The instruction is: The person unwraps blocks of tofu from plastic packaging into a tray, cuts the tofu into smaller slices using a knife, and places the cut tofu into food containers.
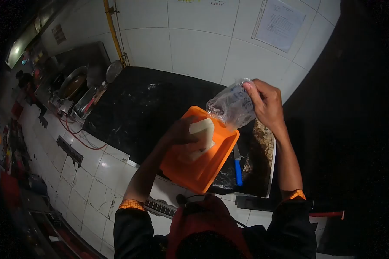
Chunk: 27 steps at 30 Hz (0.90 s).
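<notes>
- Orange plastic is making up a deep, box-shaped tray [199,177], which is sitting on a shiny black tabletop [134,99], near the front edge.
- A thick white block with smooth sides [206,127] is sitting inside the tray, toward the far end.
- The left hand [181,131] is holding the block from its left side, with the fingers partly closed around it. This hand is looking dark, so I cannot tell how hard it is squeezing.
- The right hand [268,101] is pinching the top of a crinkly, see-through plastic bag [233,105] between thumb and bent fingers.
- The bag is hanging by the tray's far right corner. I cannot tell if they are touching.
- A knife with a bright blue handle [238,172] is lying just right of the tray, its blade pointing away from the person.
</notes>
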Motion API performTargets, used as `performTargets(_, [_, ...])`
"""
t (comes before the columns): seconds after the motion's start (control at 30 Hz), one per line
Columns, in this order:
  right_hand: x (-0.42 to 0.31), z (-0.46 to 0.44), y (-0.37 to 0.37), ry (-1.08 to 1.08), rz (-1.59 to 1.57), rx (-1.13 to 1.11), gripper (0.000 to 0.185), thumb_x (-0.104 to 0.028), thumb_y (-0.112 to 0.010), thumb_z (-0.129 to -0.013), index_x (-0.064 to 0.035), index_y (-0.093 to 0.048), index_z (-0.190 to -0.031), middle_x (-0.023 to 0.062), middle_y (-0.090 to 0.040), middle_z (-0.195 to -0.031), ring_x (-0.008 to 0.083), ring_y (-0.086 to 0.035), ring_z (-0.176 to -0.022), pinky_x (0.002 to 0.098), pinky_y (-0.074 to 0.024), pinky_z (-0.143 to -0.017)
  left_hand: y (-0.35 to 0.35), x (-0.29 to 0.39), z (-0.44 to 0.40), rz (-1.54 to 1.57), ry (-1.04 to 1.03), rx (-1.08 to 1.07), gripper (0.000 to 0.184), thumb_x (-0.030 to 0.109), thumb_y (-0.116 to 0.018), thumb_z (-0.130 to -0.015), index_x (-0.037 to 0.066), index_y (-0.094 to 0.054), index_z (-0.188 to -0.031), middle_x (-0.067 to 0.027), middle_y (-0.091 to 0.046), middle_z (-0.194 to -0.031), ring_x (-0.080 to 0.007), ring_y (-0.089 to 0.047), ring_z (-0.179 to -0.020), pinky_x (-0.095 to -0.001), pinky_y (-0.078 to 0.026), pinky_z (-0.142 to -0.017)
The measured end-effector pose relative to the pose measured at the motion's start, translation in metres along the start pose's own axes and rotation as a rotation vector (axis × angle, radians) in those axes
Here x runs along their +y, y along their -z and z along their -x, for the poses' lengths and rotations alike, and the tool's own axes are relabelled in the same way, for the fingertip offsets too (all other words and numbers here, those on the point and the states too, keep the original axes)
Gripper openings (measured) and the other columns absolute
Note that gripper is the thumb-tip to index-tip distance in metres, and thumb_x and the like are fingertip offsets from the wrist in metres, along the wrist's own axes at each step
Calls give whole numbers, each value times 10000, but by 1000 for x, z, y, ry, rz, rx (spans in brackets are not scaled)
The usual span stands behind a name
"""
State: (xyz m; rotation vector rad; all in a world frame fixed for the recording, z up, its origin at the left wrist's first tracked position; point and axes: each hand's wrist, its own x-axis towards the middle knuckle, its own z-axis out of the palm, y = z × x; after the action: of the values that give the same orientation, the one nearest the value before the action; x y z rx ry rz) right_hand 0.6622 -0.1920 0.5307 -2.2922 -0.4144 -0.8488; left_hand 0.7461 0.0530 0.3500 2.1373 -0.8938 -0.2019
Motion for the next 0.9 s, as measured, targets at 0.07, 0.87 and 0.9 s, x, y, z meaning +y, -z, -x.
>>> performTargets(0.07, [20, 30, -12, -64, -3, 11, 224, -171, -609, -887, 20, -599, -770, 152, -534, -652, 324, -537, -574, 380, -424, -541, 8, 17, -16, -191, 87, -190, 654, 325, -815, -590, 59, -574, -1136, -140, -674, -921, -285, -656, -855, -384, -506, -789])
performTargets(0.87, [45, 71, -84, 116, -230, -358, 246, 10, -581, -807, -36, -574, -1049, 141, -627, -991, 328, -622, -942, 371, -501, -779, 40, -9, 92, 1257, 591, 521, 423, 98, -620, -791, 12, -530, -1195, -145, -594, -1103, -273, -601, -999, -415, -518, -861])
performTargets(0.9, [65, 88, -116, 337, -84, -379, 291, 21, -586, -805, -45, -568, -1087, 137, -615, -1015, 316, -614, -975, 370, -510, -804, 39, -13, 102, 1418, 575, 617, 431, 115, -620, -800, 8, -521, -1206, -149, -581, -1123, -278, -595, -1007, -422, -520, -866])
